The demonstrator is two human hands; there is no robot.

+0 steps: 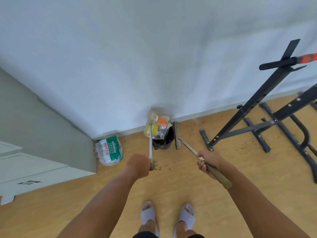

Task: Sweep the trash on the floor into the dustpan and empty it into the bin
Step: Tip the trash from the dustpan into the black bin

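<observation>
- White cupboard [34,167] on the far left. What is next to it?
- One pack of water bottles [109,150] in plastic wrap. It sits on the wood floor [68,212] by the wall.
- Then what?
- The left hand [139,166]. Its fingers are curled tight round the end of the dustpan [150,145] handle.
- Where is the trash?
- The trash [162,121] sits in the dustpan, and the pan is tipped up over the black bin [163,143] by the wall. Some of it is clear, some yellow, some orange. It is all bunched up, so I cannot count the bits.
- So is the job nearly done?
- I think so. The sweeping looks done, as the big bits are off the floor. The tipping is the part going on now. The bits hang at the top of the bin and are not down inside yet.
- What is left?
- Shake the pan so it all drops in. Some little brown specks [163,167] lie on the floor near the left hand. They may be crumbs or marks in the wood. I cannot tell.
- And the broom?
- The broom [187,147] has its head on the floor, just beside the bin. The right hand [207,162] has its fingers wrapped round the stick.
- Count it all for me.
- One cupboard, one water pack, one dustpan, one bin, one broom, two hands, two slippers [148,214], and one black metal rack [257,97] on the far right.
</observation>
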